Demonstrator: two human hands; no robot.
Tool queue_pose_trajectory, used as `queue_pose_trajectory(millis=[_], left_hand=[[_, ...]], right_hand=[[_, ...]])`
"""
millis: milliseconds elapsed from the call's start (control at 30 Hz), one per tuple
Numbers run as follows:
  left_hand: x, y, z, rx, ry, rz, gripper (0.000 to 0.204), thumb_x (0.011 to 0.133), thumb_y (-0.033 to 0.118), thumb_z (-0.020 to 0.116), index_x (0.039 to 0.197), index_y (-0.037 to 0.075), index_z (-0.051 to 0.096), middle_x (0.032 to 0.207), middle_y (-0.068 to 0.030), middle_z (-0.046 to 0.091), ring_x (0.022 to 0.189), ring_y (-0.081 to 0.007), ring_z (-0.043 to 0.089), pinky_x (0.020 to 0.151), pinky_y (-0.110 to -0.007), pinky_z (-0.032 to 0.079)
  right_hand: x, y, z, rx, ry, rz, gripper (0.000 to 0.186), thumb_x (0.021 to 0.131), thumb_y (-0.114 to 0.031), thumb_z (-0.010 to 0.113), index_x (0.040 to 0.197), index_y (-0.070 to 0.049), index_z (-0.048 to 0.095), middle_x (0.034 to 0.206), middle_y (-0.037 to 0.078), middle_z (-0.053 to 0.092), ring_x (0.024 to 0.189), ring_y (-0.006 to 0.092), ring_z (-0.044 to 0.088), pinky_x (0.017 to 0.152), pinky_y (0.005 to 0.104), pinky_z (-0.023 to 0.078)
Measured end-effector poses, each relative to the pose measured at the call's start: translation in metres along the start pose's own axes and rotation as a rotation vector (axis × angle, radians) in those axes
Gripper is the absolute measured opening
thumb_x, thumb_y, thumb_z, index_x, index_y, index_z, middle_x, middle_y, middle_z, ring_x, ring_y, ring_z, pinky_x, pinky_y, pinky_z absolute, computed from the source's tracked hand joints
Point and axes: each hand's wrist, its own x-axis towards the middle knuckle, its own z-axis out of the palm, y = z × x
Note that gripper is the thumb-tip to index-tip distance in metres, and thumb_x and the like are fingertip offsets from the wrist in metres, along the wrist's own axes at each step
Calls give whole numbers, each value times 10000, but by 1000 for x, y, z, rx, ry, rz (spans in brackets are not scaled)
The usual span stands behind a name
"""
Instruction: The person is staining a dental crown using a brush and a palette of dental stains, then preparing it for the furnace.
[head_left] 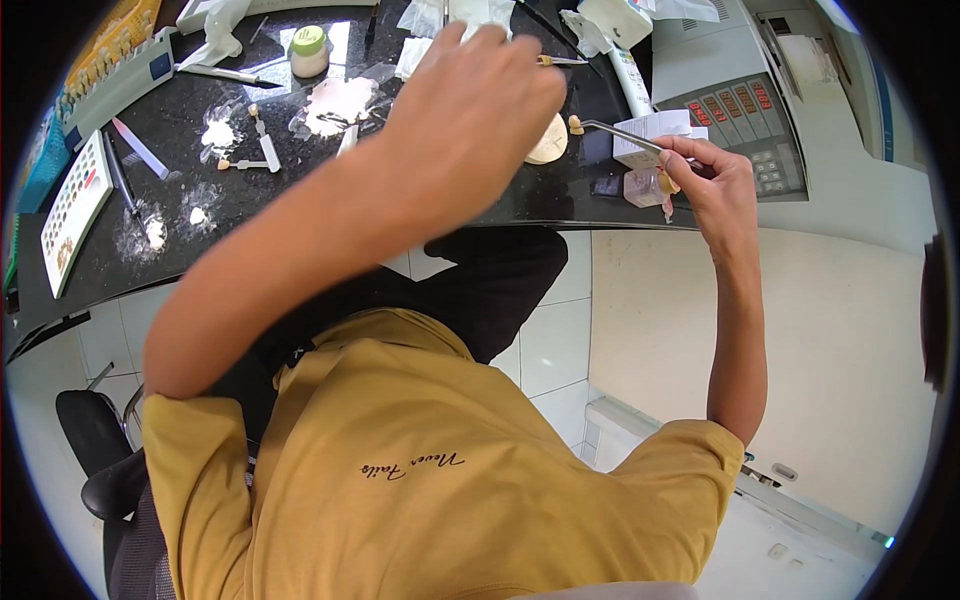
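My right hand [712, 185] grips a metal tweezer-like tool [625, 132], with a small tan tooth-shaped piece [576, 124] at its tip. My left hand [477, 110] is raised over the counter's back middle, fingers curled downward; what they may hold is hidden. A round cream disc [548, 142] lies under the tool's tip, right of my left hand. Below the tool are a white box [635, 149] and a small clear pink container [640, 188]. A white powder heap [338, 108] lies left of my left hand.
A dark counter [280, 208] holds a green-lidded jar [309, 60], a brush [225, 75], a white palette [75, 215], a shade-guide rack [120, 80] and a tube [628, 82]. A machine with red displays [740, 130] stands right. A black chair [85, 430] is at lower left.
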Motion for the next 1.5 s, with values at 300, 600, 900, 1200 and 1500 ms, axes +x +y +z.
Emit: queue_pose_trajectory(millis=[300, 600, 900, 1200, 1500], left_hand=[[-54, 38, 12, -78, -174, -169, 484, 788, 288, 695, 1221, 108, 574, 1285, -100, 482, 1297, -301, 354, 1079, -607, 191], [-61, 38, 27, -98, -206, -188, 528, 786, 383, 684, 1246, 157, 560, 1337, -98, 417, 1314, -322, 314, 1037, -699, 111], [-62, 37, 28, -100, -213, -200, 527, 779, 385, 691, 1245, 175, 563, 1338, -88, 416, 1311, -314, 318, 1043, -700, 111], [-63, 36, 28, -111, -193, -199, 534, 771, 388, 696, 1244, 178, 566, 1324, -84, 424, 1303, -307, 327, 1050, -687, 114], [-63, 36, 29, -115, -185, -200, 535, 764, 382, 702, 1238, 171, 572, 1319, -88, 426, 1296, -306, 335, 1058, -675, 113]], right_hand=[[-1, -16, 5, -131, 16, -33, 213, 768, -176, 660, 928, -65, 744, 698, 53, 662, 585, 75, 555, 531, 218, 415], [3, -15, 5, -172, 0, -73, 214, 776, -180, 658, 927, -55, 742, 716, 65, 671, 599, 88, 576, 547, 229, 442], [1, -33, 3, -258, -16, -112, 216, 769, -152, 636, 930, -47, 735, 763, 64, 667, 609, 114, 600, 542, 246, 452], [2, -40, 4, -289, -16, -141, 213, 779, -143, 618, 924, -39, 733, 769, 63, 664, 566, 109, 582, 495, 244, 442], [6, -42, 5, -326, -6, -182, 221, 764, -155, 620, 916, -46, 736, 782, 61, 655, 580, 111, 580, 525, 259, 455]])
